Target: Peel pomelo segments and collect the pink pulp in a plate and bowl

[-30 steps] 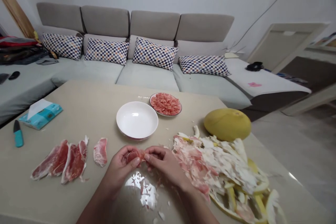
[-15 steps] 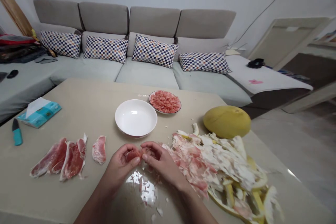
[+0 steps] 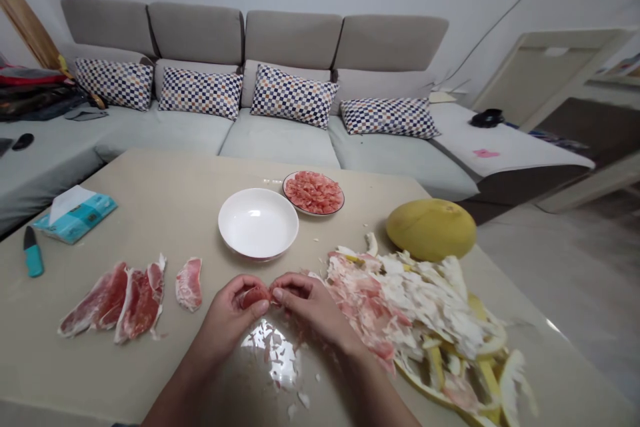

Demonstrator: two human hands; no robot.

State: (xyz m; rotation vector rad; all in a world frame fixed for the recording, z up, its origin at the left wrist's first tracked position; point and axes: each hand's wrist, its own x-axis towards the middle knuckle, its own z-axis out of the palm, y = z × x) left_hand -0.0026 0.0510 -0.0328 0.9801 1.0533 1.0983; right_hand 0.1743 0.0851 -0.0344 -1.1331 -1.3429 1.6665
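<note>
A piece of red pomelo segment is held in my left hand, closed with the thumb pressed along it. Beside it my right hand pinches the piece's right end; the fingertips of both hands nearly meet. Just beyond them stands a white bowl with nothing in it. Behind that, pulled pomelo flesh is heaped on a dark-rimmed plate. To the left lie a small loose segment and larger pomelo segments with white membrane on them. Bits of membrane are scattered below my hands.
On the right is a pile of peel and membrane, with a whole yellow pomelo behind it. A knife with a teal handle and a tissue pack lie at the table's left. A sofa stands beyond the table.
My right hand has shifted very slightly to the right, its fingers still at the piece. The left hand keeps its hold almost unmoved.
</note>
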